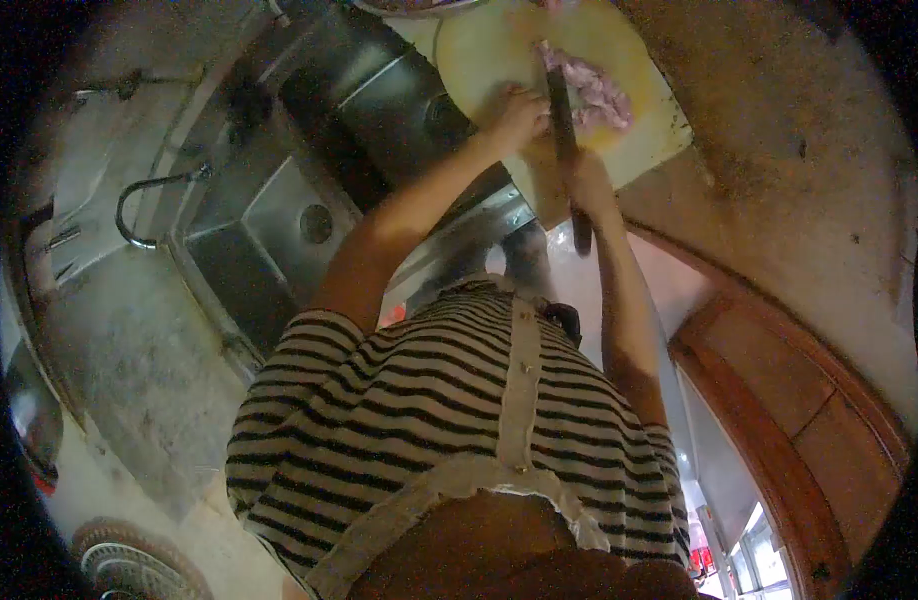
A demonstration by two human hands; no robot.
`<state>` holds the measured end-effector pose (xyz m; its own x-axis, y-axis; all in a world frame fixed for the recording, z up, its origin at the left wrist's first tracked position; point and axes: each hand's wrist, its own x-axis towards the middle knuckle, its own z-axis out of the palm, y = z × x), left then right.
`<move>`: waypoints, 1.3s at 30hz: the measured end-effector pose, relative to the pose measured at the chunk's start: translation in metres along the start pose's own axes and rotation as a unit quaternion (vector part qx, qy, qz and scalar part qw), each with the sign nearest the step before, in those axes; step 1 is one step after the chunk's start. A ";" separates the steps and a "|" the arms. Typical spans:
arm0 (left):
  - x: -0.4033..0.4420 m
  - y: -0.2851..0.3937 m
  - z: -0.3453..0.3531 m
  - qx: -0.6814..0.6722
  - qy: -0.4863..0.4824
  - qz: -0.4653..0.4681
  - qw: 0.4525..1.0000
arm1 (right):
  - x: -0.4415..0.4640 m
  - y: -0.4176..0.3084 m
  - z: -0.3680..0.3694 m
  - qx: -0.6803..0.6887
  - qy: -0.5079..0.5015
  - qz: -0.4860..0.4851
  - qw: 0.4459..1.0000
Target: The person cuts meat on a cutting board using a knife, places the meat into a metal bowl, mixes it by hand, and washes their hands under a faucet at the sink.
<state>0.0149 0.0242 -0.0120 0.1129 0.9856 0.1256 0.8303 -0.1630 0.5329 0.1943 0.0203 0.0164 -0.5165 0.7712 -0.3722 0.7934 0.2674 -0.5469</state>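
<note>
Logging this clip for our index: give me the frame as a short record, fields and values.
view: head camera, looking down
right hand: closed around the knife
left hand: fingers curled, close beside the blade; whether it holds anything is unclear
work surface: yellowish cutting board
on board: pink pieces that look like raw meat, mostly right of the blade
left side: metal sink with a curved tap
right side: brownish counter
clothing: striped shirt
</note>
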 end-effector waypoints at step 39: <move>0.025 0.013 0.020 -0.111 0.095 0.092 0.985 | -0.125 -0.014 -0.048 0.314 0.109 0.178 0.926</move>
<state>0.0397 0.0479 -0.0190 0.1285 0.9154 0.3815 0.6625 -0.3655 0.6538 0.2632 -0.0523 0.1065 -0.1256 0.8626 -0.4900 0.5214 -0.3628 -0.7723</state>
